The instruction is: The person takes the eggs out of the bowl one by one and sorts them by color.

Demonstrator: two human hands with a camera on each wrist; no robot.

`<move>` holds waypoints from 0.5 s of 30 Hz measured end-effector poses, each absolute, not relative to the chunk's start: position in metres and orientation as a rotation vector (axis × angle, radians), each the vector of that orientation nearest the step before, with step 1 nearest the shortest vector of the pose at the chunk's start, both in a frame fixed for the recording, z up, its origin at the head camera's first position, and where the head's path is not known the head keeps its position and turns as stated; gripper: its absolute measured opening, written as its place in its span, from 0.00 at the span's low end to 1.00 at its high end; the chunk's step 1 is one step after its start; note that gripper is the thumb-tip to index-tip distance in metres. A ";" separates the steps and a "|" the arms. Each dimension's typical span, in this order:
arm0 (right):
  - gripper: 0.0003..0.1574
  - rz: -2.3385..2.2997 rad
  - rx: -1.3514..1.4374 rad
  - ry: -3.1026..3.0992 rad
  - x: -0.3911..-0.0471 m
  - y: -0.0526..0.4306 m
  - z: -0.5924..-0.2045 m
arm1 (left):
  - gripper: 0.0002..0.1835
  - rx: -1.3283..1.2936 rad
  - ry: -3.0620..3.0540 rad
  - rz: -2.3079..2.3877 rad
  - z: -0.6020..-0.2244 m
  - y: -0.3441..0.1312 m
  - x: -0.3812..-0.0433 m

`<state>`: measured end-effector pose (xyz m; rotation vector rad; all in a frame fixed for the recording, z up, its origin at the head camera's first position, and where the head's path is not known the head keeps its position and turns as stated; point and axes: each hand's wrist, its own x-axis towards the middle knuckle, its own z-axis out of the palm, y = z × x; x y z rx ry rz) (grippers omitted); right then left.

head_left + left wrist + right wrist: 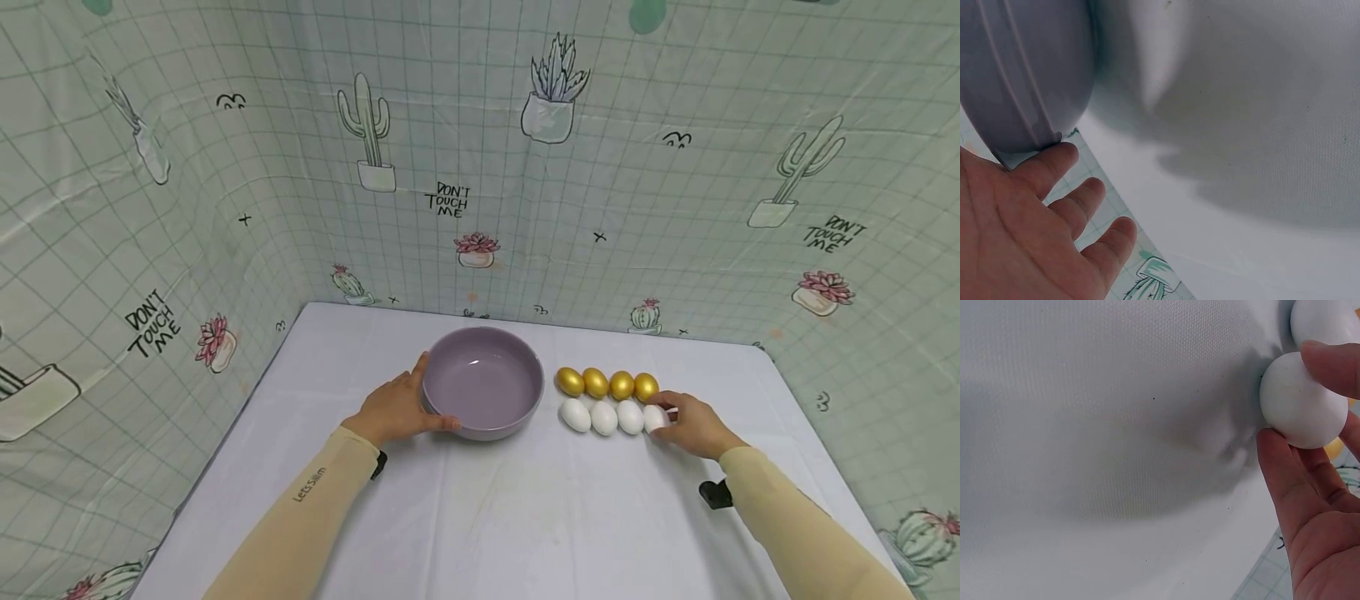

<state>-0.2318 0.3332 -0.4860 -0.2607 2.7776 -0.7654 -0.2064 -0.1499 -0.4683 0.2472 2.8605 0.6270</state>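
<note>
In the head view, a round purple bowl (483, 379) stands on the white table. My left hand (399, 407) rests against its left side, thumb and forefinger spread along the wall. Loosely extended fingers (1060, 165) show beside the bowl (1029, 69) in the left wrist view; the thumb is out of sight there. My right hand (696, 427) pinches the rightmost white egg (1302, 400) between thumb and fingers. Other white eggs (603, 418) lie in a row to its left. Behind them runs a row of gold eggs (621, 385).
Both rows of eggs lie right of the bowl, on the white tabletop (480, 525). A gridded cloth with plant drawings (480, 150) hangs behind the table and along its sides. Each wrist bears a small black device, the right one (716, 495) plainly visible.
</note>
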 end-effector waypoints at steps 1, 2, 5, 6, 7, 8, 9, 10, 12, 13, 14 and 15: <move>0.35 -0.766 -0.259 2.778 -0.232 0.333 -0.486 | 0.75 0.253 2.859 0.627 -0.469 -0.151 -0.208; 0.35 -0.770 -0.257 2.778 -0.231 0.332 -0.485 | 0.75 0.258 2.858 0.626 -0.469 -0.151 -0.209; 0.35 -0.776 -0.249 2.781 -0.230 0.331 -0.485 | 0.75 0.277 2.861 0.632 -0.469 -0.153 -0.212; 0.35 -0.777 -0.243 2.783 -0.230 0.330 -0.485 | 0.75 0.284 2.865 0.634 -0.469 -0.153 -0.213; 0.35 -0.777 -0.244 2.783 -0.230 0.330 -0.485 | 0.75 0.289 2.868 0.633 -0.470 -0.154 -0.215; 0.36 -0.778 -0.236 2.784 -0.229 0.329 -0.484 | 0.75 0.292 2.869 0.628 -0.470 -0.155 -0.216; 0.36 -0.777 -0.229 2.785 -0.229 0.329 -0.484 | 0.75 0.294 2.869 0.623 -0.470 -0.155 -0.217; 0.36 -0.782 -0.214 2.786 -0.229 0.328 -0.484 | 0.75 0.297 2.870 0.619 -0.471 -0.156 -0.218; 0.36 -0.786 -0.203 2.787 -0.228 0.327 -0.483 | 0.75 0.302 2.872 0.621 -0.471 -0.157 -0.220; 0.37 -0.789 -0.201 2.786 -0.227 0.326 -0.483 | 0.75 0.303 2.870 0.622 -0.471 -0.158 -0.221; 0.37 -0.797 -0.193 2.787 -0.227 0.325 -0.482 | 0.75 0.307 2.870 0.630 -0.471 -0.158 -0.222; 0.37 -0.804 -0.191 2.785 -0.226 0.325 -0.482 | 0.74 0.309 2.869 0.637 -0.471 -0.159 -0.223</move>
